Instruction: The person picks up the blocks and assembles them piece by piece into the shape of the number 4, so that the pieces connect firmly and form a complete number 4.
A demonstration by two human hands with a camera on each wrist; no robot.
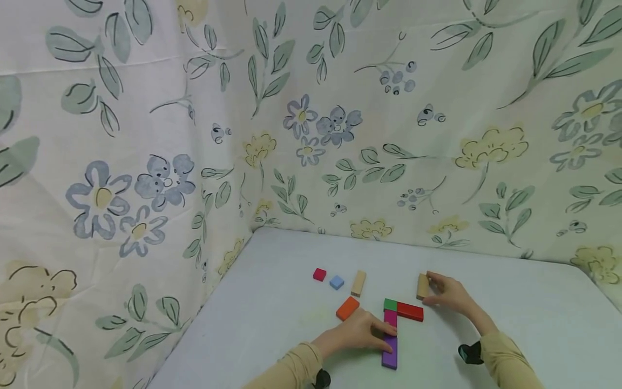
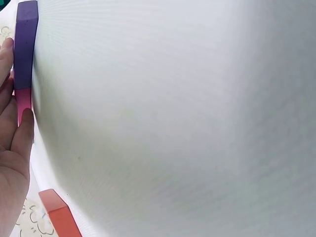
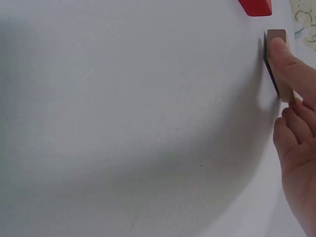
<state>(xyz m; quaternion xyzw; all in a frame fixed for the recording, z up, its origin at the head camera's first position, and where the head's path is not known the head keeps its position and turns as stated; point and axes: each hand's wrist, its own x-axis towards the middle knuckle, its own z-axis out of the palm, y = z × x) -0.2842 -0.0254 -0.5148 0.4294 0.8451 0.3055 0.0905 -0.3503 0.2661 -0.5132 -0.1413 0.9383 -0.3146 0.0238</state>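
Observation:
In the head view a purple block, a magenta block and a green block form a line, with a red block running rightward from the green end. My left hand holds the purple block near its joint with the magenta one, thumb and fingertips on it; the left wrist view shows the same purple block. Farther right, my right hand grips a plain wooden block, thumb at its near end and a finger at its far end.
Left of the line lie an orange block, a second plain wooden block, a blue cube and a red cube. Floral cloth hangs behind and along the left side of the white table.

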